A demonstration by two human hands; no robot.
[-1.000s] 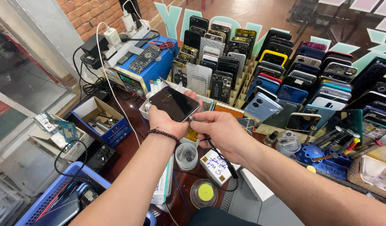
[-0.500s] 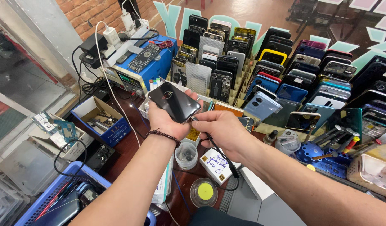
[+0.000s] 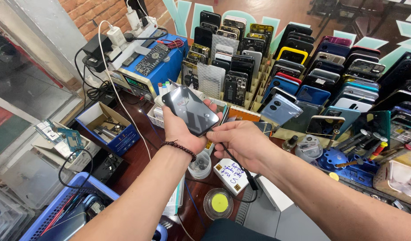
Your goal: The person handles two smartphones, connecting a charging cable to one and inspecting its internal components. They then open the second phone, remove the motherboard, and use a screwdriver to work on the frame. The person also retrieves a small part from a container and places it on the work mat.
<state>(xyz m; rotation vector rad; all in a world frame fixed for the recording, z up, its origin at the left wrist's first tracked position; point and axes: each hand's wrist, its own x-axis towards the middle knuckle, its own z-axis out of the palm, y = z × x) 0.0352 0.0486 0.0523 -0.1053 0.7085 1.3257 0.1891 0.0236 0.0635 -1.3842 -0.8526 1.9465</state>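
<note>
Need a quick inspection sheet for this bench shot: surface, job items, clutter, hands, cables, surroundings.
Surface: dark wooden bench top, crowded.
Job's things: glossy black smartphone, screen dark; thin black cable.
Clutter: racks of phone back covers; blue box of metal parts; round yellow-centred tin; blue screwdriver holder.
Hands: left hand holds the smartphone; right hand pinches the cable's end at the phone's lower edge.
Cables: white lead from the chargers; black loops at left.
Surroundings: brick wall; blue power unit.

Rows of phones and phone cases [image 3: 303, 71] are standing in a slotted rack — behind them, a brick wall [image 3: 103, 11]. A blue power supply [image 3: 145, 73] is sitting near a cardboard box of tools [image 3: 108, 127], and a yellow-lidded round tin [image 3: 219, 203] is lying on the dark wooden table [image 3: 138, 156].
</note>
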